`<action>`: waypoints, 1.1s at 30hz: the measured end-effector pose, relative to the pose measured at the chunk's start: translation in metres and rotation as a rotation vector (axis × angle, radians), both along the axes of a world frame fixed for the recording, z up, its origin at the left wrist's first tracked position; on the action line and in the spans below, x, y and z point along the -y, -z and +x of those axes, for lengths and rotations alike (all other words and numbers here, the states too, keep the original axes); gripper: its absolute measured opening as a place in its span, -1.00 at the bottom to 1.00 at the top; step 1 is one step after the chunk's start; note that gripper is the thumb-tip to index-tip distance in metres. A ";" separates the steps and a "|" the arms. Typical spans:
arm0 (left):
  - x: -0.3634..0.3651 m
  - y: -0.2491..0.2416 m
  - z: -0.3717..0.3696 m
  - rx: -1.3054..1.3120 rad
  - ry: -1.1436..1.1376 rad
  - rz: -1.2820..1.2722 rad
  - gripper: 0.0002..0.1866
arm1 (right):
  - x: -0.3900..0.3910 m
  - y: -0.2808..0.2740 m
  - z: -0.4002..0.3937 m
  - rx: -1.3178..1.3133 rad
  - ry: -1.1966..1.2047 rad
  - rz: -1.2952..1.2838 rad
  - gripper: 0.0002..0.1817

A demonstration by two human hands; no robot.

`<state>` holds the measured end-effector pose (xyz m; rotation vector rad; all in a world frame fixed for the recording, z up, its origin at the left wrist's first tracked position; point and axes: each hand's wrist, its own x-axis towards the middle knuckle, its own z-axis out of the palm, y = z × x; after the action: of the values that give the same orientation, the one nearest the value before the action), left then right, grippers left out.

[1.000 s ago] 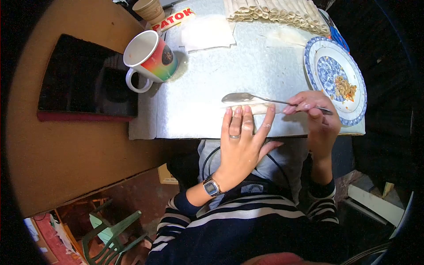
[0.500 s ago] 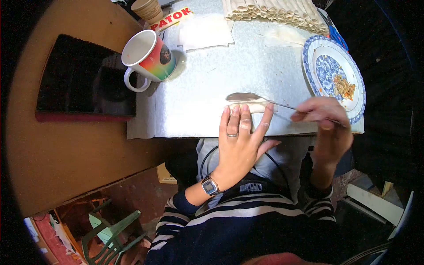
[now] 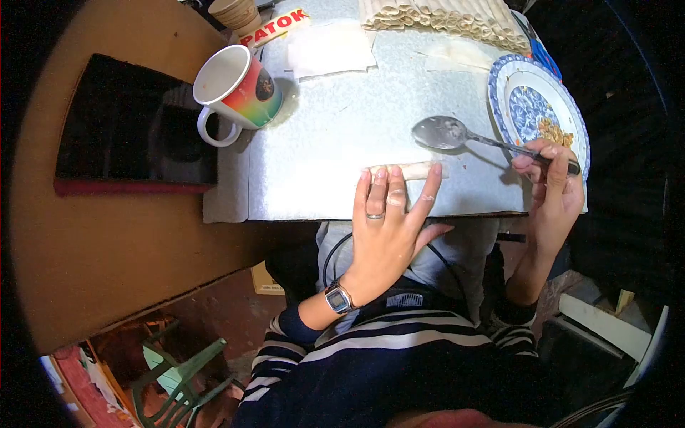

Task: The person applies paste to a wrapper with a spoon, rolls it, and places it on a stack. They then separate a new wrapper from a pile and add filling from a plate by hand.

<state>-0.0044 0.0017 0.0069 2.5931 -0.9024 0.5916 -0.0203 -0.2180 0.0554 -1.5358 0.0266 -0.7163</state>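
My left hand lies with its fingers spread, fingertips resting on a rolled wrapper near the table's front edge. Pinched by its handle in my right hand is a metal spoon. Its bowl hovers past the roll, apart from it, with whitish residue inside. Close to my right hand stands a blue-and-white plate holding a small heap of chopped filling. Part of the plate is hidden behind that hand.
Many finished rolls are stacked at the back. Flat wrappers and another wrapper pile lie before them. A multicoloured mug stands left, beside a dark glossy panel. Blue-handled scissors sit behind the plate.
My right hand has drawn the spoon off the roll, away to the right and back, turning its bowl into view. My left hand has stayed on the roll.
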 end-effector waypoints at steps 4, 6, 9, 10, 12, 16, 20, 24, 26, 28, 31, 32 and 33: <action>0.000 -0.001 0.000 -0.007 0.000 0.010 -0.19 | -0.026 -0.007 0.014 -0.117 -0.111 0.027 -0.65; 0.000 -0.001 0.000 0.001 -0.001 0.007 -0.19 | -0.042 -0.008 0.022 -0.152 -0.167 0.062 -0.64; 0.000 -0.001 0.000 0.010 -0.006 0.009 -0.19 | -0.053 -0.001 0.032 -0.191 -0.258 0.146 -0.64; 0.000 -0.001 0.000 0.012 -0.007 0.012 -0.19 | -0.052 -0.002 0.031 -0.207 -0.235 0.139 -0.64; 0.001 -0.001 0.000 0.009 -0.005 0.014 -0.19 | -0.047 -0.003 0.030 -0.240 -0.187 0.123 -0.64; 0.001 0.000 0.000 0.000 -0.005 0.016 -0.18 | -0.008 0.003 0.019 -0.217 -0.107 0.089 -0.64; 0.000 -0.001 0.001 0.005 -0.007 0.023 -0.17 | 0.020 0.000 0.006 -0.215 -0.020 0.067 -0.65; 0.000 -0.001 0.001 0.005 -0.005 0.023 -0.18 | 0.022 -0.001 0.005 -0.212 -0.008 0.050 -0.65; 0.000 -0.002 0.001 0.005 -0.004 0.030 -0.18 | 0.012 0.000 0.013 -0.214 -0.063 0.038 -0.64; -0.001 -0.002 0.001 0.006 -0.006 0.038 -0.19 | -0.005 0.000 0.024 -0.245 -0.115 0.060 -0.65; -0.001 -0.003 0.001 0.015 -0.006 0.049 -0.20 | -0.036 -0.001 0.039 -0.225 -0.237 0.101 -0.66; -0.001 -0.002 0.001 0.018 -0.006 0.051 -0.21 | -0.047 0.000 0.044 -0.209 -0.265 0.136 -0.66; -0.001 -0.003 0.001 0.020 -0.006 0.055 -0.21 | -0.053 0.001 0.046 -0.193 -0.293 0.170 -0.67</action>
<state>-0.0037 0.0026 0.0095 2.6445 -0.9297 0.6036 0.0261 -0.1646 0.0546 -1.4029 0.0059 -0.3238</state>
